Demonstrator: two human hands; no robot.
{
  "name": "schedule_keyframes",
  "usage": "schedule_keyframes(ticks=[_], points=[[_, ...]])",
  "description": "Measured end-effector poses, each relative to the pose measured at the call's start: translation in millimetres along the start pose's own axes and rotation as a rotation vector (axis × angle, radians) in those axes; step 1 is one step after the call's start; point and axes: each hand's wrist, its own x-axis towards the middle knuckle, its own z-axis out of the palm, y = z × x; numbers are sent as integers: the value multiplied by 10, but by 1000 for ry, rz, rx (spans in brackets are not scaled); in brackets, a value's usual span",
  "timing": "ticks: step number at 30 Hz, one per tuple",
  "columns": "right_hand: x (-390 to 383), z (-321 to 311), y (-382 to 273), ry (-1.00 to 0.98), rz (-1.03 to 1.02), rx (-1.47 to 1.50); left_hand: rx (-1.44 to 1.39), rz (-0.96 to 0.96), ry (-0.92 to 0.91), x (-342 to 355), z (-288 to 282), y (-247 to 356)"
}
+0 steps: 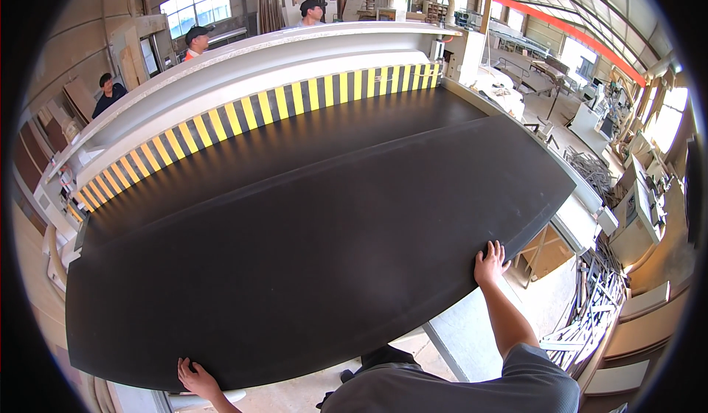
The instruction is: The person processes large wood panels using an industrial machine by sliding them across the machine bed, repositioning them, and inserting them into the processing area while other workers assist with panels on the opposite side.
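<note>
A large, thin black panel (317,243) lies tilted across the front of a long machine, its near edge toward my body. My left hand (196,379) is at the panel's near left edge, with fingers over the top face. Farther right, my right hand (490,264) grips the near right edge, its fingers bent onto the surface. The undersides of both grips are hidden. Beyond the panel's far edge shows the dark machine bed (310,140), running under a yellow-and-black striped guard (258,110).
A pale machine beam (295,40) spans the far side. Behind it are a person in a dark cap (198,40), another capped person (312,12) and a third person (109,94) at left. Scrap strips (594,302) lie piled on the right, near stacked boards (641,324).
</note>
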Motion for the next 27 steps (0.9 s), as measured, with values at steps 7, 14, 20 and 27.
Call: schedule_keyframes(ticks=[7,14,20,27], points=[[-28,-5,0,-18,-5,-19,0,20,-16,-24,48,-90],[-48,429,38,75,-36,-57,-133,127,37,75,315,-455],[157,896,228,96,-88,-115,-64,138,-20,-90,599,-400],[297,1025,173,89,-158,-65,59,161,-72,-112,708,-468]])
